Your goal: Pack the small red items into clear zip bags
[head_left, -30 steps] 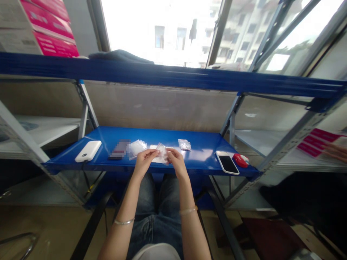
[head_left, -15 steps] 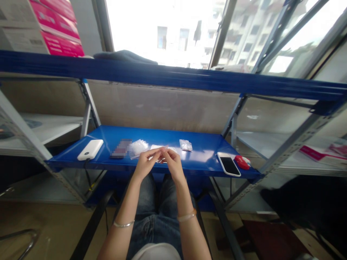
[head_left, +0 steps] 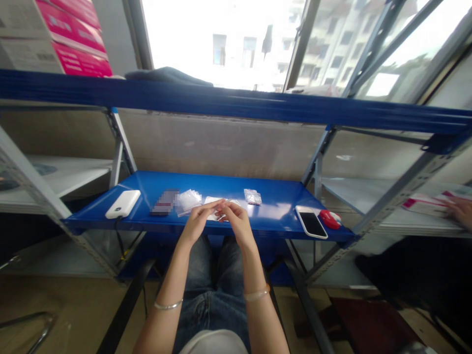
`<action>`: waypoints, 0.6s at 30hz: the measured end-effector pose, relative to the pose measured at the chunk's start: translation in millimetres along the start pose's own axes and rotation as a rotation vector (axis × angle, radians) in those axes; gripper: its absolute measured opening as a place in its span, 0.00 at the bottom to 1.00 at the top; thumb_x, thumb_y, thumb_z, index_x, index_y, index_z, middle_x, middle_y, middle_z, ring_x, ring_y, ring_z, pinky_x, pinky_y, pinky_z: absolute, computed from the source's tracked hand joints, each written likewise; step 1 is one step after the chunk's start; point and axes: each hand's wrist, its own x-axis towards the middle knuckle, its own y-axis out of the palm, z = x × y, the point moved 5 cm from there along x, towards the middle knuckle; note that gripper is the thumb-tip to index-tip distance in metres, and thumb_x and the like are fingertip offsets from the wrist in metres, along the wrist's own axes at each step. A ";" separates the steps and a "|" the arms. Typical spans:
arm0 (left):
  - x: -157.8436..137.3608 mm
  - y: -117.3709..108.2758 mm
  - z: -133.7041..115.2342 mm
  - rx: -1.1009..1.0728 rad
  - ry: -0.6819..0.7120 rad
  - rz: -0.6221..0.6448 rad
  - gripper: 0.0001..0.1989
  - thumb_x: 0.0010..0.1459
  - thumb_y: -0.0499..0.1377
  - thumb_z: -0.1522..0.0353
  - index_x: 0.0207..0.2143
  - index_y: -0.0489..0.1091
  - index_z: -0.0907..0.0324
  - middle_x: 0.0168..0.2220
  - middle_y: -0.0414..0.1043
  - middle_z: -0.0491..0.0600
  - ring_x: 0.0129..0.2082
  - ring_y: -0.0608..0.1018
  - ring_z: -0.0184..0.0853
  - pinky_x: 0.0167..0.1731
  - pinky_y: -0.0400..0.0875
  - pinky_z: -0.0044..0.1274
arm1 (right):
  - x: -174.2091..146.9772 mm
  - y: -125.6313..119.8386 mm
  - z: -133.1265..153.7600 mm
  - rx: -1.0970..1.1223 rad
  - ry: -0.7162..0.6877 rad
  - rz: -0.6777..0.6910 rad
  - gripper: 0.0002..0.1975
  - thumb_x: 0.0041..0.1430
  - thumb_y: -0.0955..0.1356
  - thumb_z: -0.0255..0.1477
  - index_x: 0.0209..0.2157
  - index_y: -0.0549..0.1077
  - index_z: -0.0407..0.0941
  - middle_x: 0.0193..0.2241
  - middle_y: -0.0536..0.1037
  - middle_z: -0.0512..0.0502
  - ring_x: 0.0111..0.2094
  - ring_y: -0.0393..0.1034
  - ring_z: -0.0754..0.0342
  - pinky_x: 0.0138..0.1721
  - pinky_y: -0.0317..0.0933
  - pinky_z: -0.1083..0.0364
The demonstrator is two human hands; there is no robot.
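My left hand (head_left: 197,221) and my right hand (head_left: 239,222) meet fingertip to fingertip over the front of the blue shelf (head_left: 273,216). Both have their fingers pinched together; whatever is between them is too small or hidden to make out. Beneath the fingers lies a white sheet or packet (head_left: 211,200), mostly covered by my hands. Just left of my left hand is a pile of clear plastic bags (head_left: 190,199). Beyond my right hand sits a small clear bag (head_left: 252,197) with reddish bits along its lower edge.
A white power bank (head_left: 123,203) with a cable is at the shelf's left end, beside a pixelated dark item (head_left: 164,202). A phone (head_left: 311,222) and a red-and-white object (head_left: 330,219) lie at the right. A blue beam (head_left: 236,101) crosses above. Another person's hand (head_left: 462,210) touches a pink-and-white box.
My right hand has shifted slightly to the right, and its fingers are a little more curled. Another person's hand has come into view at the far right.
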 end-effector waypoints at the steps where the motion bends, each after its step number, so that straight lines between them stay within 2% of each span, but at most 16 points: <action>1: -0.7 0.0 -0.5 0.009 -0.001 -0.005 0.19 0.55 0.54 0.66 0.47 0.73 0.62 0.50 0.72 0.51 0.54 0.70 0.42 0.56 0.62 0.31 | 0.0 -0.1 -0.1 0.000 0.004 -0.004 0.13 0.49 0.69 0.40 0.26 0.75 0.43 0.23 0.74 0.48 0.26 0.68 0.56 0.27 0.63 0.57; 6: -2.8 0.9 -1.6 0.034 0.000 -0.014 0.18 0.55 0.57 0.64 0.48 0.73 0.60 0.51 0.72 0.51 0.55 0.70 0.42 0.55 0.64 0.31 | -2.2 -0.2 3.8 -0.008 0.024 0.005 0.12 0.49 0.69 0.38 0.27 0.76 0.43 0.23 0.75 0.48 0.26 0.68 0.56 0.28 0.63 0.57; 12: -2.0 0.5 0.8 0.023 -0.012 -0.003 0.19 0.56 0.55 0.65 0.49 0.72 0.61 0.51 0.71 0.52 0.54 0.71 0.44 0.53 0.67 0.32 | -2.6 -3.5 3.3 -0.037 0.031 0.011 0.12 0.49 0.68 0.37 0.28 0.77 0.43 0.24 0.77 0.47 0.24 0.68 0.57 0.28 0.63 0.56; 18: -2.8 1.8 -2.2 0.072 0.019 -0.008 0.19 0.56 0.56 0.64 0.48 0.72 0.61 0.52 0.71 0.52 0.55 0.70 0.43 0.54 0.65 0.32 | -3.2 -2.8 4.0 -0.052 0.005 0.021 0.11 0.49 0.69 0.36 0.28 0.76 0.43 0.23 0.76 0.48 0.24 0.68 0.57 0.28 0.63 0.57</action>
